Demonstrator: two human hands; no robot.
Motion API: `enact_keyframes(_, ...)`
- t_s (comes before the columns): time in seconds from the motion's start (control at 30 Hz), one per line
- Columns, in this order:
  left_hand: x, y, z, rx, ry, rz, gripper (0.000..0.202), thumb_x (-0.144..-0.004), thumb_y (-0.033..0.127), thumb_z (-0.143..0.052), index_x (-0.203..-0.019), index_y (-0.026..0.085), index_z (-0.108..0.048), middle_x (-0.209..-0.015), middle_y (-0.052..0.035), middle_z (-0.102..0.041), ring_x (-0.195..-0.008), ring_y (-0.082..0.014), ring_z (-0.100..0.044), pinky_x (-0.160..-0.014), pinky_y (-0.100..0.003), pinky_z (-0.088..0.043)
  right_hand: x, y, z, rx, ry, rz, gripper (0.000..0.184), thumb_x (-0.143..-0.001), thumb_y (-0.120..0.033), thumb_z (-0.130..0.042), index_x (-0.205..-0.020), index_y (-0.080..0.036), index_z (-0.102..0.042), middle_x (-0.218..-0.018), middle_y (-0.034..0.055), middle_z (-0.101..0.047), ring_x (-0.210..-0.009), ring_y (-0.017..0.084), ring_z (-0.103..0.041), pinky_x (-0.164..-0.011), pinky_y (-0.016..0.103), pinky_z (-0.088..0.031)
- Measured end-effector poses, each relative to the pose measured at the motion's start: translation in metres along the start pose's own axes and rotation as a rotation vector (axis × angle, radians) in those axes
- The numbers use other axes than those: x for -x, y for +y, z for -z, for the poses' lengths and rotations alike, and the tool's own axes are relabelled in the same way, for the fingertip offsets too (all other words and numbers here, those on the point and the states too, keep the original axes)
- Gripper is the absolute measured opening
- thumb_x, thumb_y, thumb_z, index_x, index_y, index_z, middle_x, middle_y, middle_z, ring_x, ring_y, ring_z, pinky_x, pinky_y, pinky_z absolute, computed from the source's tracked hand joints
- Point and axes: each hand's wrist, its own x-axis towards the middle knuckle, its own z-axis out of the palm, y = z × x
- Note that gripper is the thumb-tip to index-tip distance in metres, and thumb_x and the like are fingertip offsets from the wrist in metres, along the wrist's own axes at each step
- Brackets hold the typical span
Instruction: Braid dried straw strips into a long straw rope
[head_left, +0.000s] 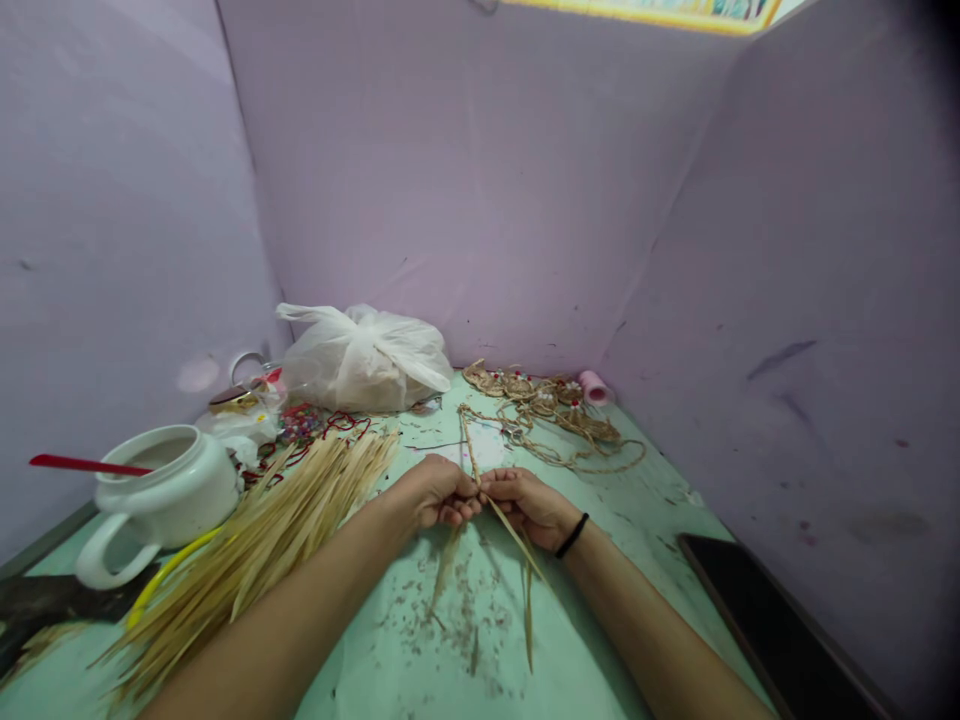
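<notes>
My left hand (444, 492) and my right hand (523, 502) meet over the middle of the green tabletop, both with fingers pinched together. Between them they grip a thin twisted straw cord (472, 447), which runs away from me to a bend on the table. Loose straw ends (519, 540) hang out below my fingers toward me. A black band circles my right wrist. Left of my left forearm lies a thick bundle of dry straw strips (300, 520). Fingertips hide the exact spot where the strands cross.
A white pot (169, 485) with a red stick stands at left. Behind it are a knotted plastic bag (367, 358), beads (301, 422) and red thread. Woven straw pieces with cords (547, 395) and a pink spool (595, 388) sit at back right. A dark flat panel (772, 620) lies at right.
</notes>
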Motion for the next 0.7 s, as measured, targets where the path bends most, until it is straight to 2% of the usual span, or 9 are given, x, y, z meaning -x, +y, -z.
enact_keyframes(0.1, -0.001, -0.001, 0.003, -0.093, 0.075, -0.026, 0.009, -0.058, 0.006, -0.047, -0.051, 0.009, -0.051, -0.038, 0.0007, -0.046, -0.029, -0.0060, -0.038, -0.030, -0.017, -0.028, 0.001, -0.003, -0.001, 0.052, 0.056, 0.029, 0.014, -0.053, -0.021, -0.060, -0.059, -0.013, -0.050, -0.043, -0.0064, -0.041, -0.035, 0.001, -0.024, -0.035, 0.018, -0.009)
enact_keyframes(0.33, 0.006, -0.002, -0.003, -0.290, 0.226, -0.068, 0.018, -0.053, 0.012, -0.053, -0.040, 0.014, -0.041, -0.029, 0.0057, -0.032, -0.025, -0.0041, -0.026, -0.030, -0.018, -0.016, -0.006, 0.003, -0.002, 0.493, 0.258, 0.178, 0.005, -0.054, -0.018, -0.056, -0.056, -0.013, -0.053, -0.046, -0.0030, -0.048, -0.042, 0.005, -0.035, -0.041, 0.018, -0.024)
enact_keyframes(0.5, 0.007, -0.003, -0.010, -0.297, 0.279, -0.156, 0.019, -0.052, 0.011, -0.050, -0.038, 0.015, -0.038, -0.026, 0.0063, -0.027, -0.024, -0.0045, -0.023, -0.030, -0.019, -0.014, 0.001, -0.003, -0.002, 0.853, 0.461, 0.145, 0.012, -0.056, -0.024, -0.056, -0.053, -0.012, -0.060, -0.046, 0.0005, -0.052, -0.045, 0.008, -0.042, -0.041, 0.019, -0.026)
enact_keyframes(0.6, 0.008, -0.001, -0.012, -0.257, 0.293, -0.120, 0.017, -0.051, 0.010, -0.048, -0.037, 0.015, -0.039, -0.026, 0.0049, -0.030, -0.025, -0.0048, -0.024, -0.030, -0.019, -0.015, 0.011, -0.012, -0.010, 0.921, 0.455, 0.083, 0.016, -0.058, -0.025, -0.054, -0.053, -0.011, -0.062, -0.043, 0.0017, -0.053, -0.042, 0.008, -0.042, -0.040, 0.019, -0.025)
enact_keyframes(0.7, 0.009, 0.000, -0.008, -0.201, 0.261, -0.057, 0.017, -0.053, 0.013, -0.048, -0.038, 0.014, -0.041, -0.028, 0.0037, -0.033, -0.025, -0.0048, -0.026, -0.030, -0.019, -0.015, 0.018, -0.018, -0.023, 0.967, 0.432, 0.102, 0.017, -0.059, -0.022, -0.052, -0.053, -0.011, -0.063, -0.044, 0.0031, -0.056, -0.042, 0.008, -0.044, -0.040, 0.019, -0.025)
